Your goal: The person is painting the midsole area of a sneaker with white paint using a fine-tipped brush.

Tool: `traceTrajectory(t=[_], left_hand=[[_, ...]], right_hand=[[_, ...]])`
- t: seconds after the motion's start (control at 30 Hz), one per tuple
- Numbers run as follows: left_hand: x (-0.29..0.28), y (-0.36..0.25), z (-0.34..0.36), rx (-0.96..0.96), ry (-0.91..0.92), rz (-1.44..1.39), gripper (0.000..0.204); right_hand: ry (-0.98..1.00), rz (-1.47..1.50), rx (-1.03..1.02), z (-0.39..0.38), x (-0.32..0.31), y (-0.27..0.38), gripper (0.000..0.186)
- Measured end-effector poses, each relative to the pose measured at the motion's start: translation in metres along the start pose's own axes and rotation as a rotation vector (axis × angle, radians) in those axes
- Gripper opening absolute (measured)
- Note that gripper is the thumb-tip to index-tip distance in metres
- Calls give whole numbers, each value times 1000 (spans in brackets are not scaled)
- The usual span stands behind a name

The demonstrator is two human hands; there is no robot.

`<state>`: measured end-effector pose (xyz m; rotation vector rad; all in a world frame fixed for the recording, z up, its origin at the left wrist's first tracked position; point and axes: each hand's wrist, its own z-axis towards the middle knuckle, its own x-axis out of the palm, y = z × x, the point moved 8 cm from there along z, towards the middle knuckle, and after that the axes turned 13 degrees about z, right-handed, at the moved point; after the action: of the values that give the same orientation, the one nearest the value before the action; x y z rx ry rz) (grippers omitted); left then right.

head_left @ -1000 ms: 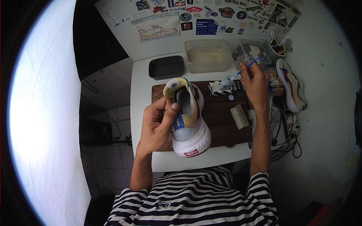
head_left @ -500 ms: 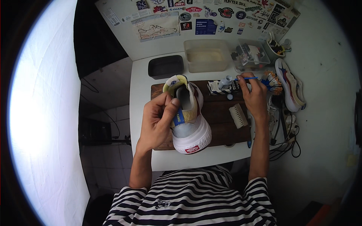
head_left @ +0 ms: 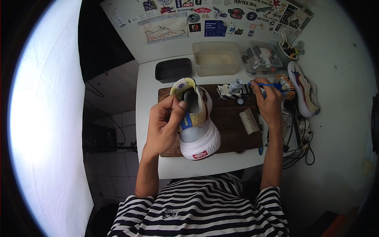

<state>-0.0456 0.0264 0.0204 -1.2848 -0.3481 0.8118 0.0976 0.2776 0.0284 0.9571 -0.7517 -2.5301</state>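
Observation:
My left hand [head_left: 167, 120] pinches the collar of a sneaker [head_left: 199, 140], its white heel sole toward me and its opening facing up. The shoe has a blue tab and yellow lining. In my right hand [head_left: 269, 98] is a thin blue-handled brush [head_left: 263, 84], held between thumb and fingers. The brush's left end is beside a small open bottle [head_left: 235, 86] of greyish liquid; whether it touches is too small to tell. The bottle stands on a striped box [head_left: 228, 94], and a small round cap [head_left: 240, 101] lies just below. A pale-bristled scrub brush [head_left: 249, 121] rests left of my right forearm.
A dark wooden board [head_left: 233, 142] lies under the work. Behind it stand a black tray [head_left: 173, 70], a translucent tub [head_left: 216, 59] and a clear box of supplies [head_left: 262, 59]. To the right are a second sneaker [head_left: 302, 89], a fan of orange-tipped brushes [head_left: 286, 87] and tangled cables [head_left: 304, 146].
My right hand and the blue brush have shifted slightly to the right, away from the bottle. The sneaker in my left hand has moved up very slightly.

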Motion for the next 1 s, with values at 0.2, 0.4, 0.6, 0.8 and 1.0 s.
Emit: traceTrajectory(t=[0.2, 0.4, 0.6, 0.8, 1.0], left_hand=[[1, -1, -1, -5, 6, 6, 34], [2, -3, 1, -15, -9, 2, 34], [7, -2, 1, -34, -3, -12, 34], [24, -4, 10, -12, 25, 5, 36], [27, -6, 9, -29, 34, 13, 36]], right_hand=[[-40, -10, -11, 2, 5, 4, 11], [-204, 17, 21, -18, -19, 12, 13], [-335, 712, 38, -50, -24, 87, 16], [-292, 846, 67, -58, -3, 106, 13], [-273, 788, 48, -55, 2, 117, 14]])
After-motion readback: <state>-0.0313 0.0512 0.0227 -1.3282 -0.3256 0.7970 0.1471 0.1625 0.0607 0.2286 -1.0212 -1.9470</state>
